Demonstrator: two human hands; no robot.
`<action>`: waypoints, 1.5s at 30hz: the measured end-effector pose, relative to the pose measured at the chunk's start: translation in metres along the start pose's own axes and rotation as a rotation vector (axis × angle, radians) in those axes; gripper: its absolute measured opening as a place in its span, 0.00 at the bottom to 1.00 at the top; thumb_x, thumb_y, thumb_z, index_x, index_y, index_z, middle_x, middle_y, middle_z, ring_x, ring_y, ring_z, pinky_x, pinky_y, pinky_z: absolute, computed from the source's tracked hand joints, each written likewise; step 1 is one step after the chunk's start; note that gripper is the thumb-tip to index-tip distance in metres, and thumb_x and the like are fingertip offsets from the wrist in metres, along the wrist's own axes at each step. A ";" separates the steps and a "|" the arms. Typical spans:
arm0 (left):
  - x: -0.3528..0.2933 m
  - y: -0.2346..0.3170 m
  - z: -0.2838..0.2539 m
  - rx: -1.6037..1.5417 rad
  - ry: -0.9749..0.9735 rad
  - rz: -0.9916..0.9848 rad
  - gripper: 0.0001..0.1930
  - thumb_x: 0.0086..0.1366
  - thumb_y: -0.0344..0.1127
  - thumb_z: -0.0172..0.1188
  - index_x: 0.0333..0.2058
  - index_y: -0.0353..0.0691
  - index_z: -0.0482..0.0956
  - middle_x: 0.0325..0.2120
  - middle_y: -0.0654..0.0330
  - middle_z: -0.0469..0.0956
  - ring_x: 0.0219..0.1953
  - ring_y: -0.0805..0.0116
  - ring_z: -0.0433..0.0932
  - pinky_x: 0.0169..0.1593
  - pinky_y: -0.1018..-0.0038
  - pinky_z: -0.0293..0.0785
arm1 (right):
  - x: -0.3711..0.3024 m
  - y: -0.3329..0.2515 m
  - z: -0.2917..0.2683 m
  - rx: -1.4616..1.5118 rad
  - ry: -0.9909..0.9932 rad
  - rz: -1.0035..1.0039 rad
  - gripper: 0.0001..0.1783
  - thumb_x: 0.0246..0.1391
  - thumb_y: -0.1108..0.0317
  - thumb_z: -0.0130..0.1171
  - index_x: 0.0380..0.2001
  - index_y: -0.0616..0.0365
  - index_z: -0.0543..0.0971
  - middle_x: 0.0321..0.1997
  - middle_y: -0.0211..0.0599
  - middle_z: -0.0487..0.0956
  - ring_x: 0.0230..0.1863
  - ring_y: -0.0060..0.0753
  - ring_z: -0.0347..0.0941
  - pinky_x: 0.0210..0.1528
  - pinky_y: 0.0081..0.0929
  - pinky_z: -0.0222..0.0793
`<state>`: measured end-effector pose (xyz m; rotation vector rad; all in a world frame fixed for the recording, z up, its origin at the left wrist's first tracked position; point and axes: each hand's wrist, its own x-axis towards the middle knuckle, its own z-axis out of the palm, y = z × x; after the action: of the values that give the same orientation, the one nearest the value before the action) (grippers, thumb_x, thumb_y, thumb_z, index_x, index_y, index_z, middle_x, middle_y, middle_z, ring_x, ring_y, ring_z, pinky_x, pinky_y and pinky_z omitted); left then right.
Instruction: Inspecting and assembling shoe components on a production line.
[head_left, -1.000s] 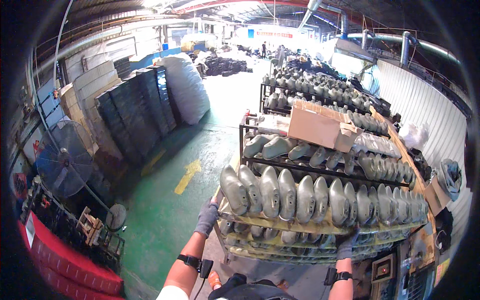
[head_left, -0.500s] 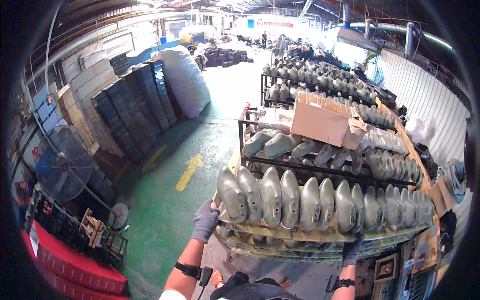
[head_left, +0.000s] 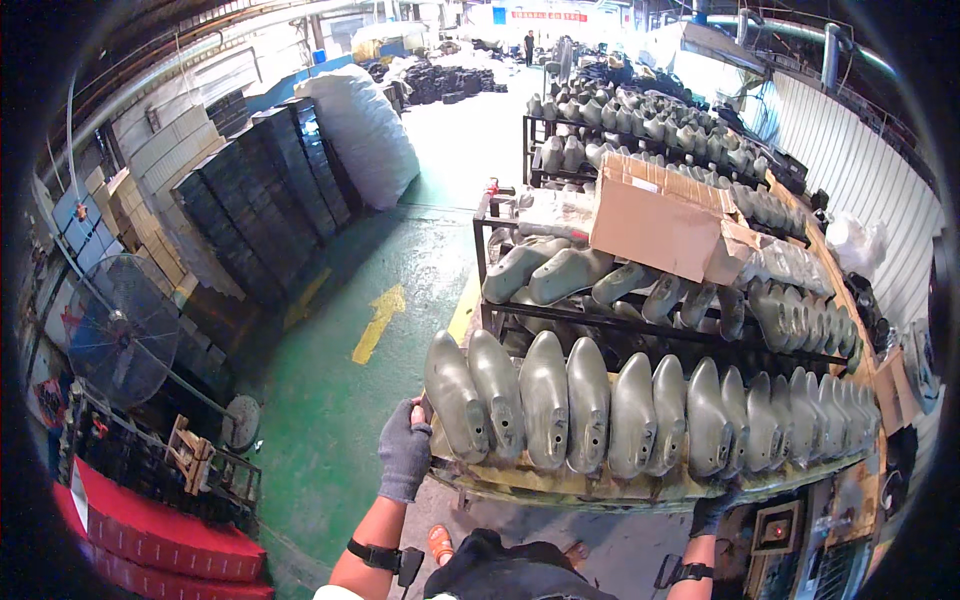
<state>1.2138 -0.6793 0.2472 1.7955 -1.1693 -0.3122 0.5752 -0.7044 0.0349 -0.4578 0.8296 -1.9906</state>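
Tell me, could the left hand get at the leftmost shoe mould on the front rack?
Probably yes: the left hand seems to grip the left end of the front rack, close beside the leftmost shoe mould, with nothing visible between them.

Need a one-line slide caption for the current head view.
Gloved left hand and right hand at the edge of a shelf lined with grey-green shoe lasts, a cardboard box beyond.
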 end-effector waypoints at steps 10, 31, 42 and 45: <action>-0.001 0.000 -0.004 -0.034 -0.022 -0.031 0.17 0.73 0.43 0.50 0.48 0.39 0.79 0.38 0.44 0.82 0.42 0.45 0.82 0.46 0.58 0.75 | -0.008 0.004 0.020 -0.074 0.027 -0.037 0.32 0.64 0.46 0.45 0.62 0.55 0.74 0.64 0.37 0.75 0.66 0.43 0.68 0.69 0.48 0.60; 0.005 -0.014 -0.002 0.131 -0.216 -0.113 0.25 0.74 0.56 0.45 0.45 0.39 0.78 0.38 0.40 0.82 0.44 0.37 0.80 0.46 0.50 0.73 | -0.032 -0.029 0.090 0.069 -0.253 0.132 0.28 0.63 0.44 0.50 0.58 0.49 0.77 0.59 0.32 0.79 0.61 0.41 0.73 0.65 0.46 0.65; 0.004 -0.032 0.000 0.144 -0.227 -0.095 0.27 0.74 0.58 0.44 0.44 0.37 0.79 0.39 0.40 0.81 0.44 0.37 0.79 0.47 0.50 0.73 | -0.026 -0.030 0.077 0.000 -0.256 0.330 0.32 0.65 0.37 0.47 0.61 0.45 0.74 0.56 0.31 0.81 0.50 0.40 0.78 0.53 0.40 0.74; 0.002 -0.037 0.000 0.154 -0.230 -0.097 0.27 0.74 0.58 0.44 0.44 0.38 0.79 0.39 0.39 0.81 0.45 0.37 0.79 0.48 0.50 0.73 | -0.041 -0.031 0.092 -0.081 -0.098 0.255 0.31 0.61 0.31 0.48 0.49 0.44 0.78 0.37 0.24 0.79 0.30 0.30 0.71 0.27 0.31 0.65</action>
<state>1.2366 -0.6771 0.2182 1.9950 -1.2970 -0.5089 0.6331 -0.6927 0.1216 -0.4675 0.8638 -1.6928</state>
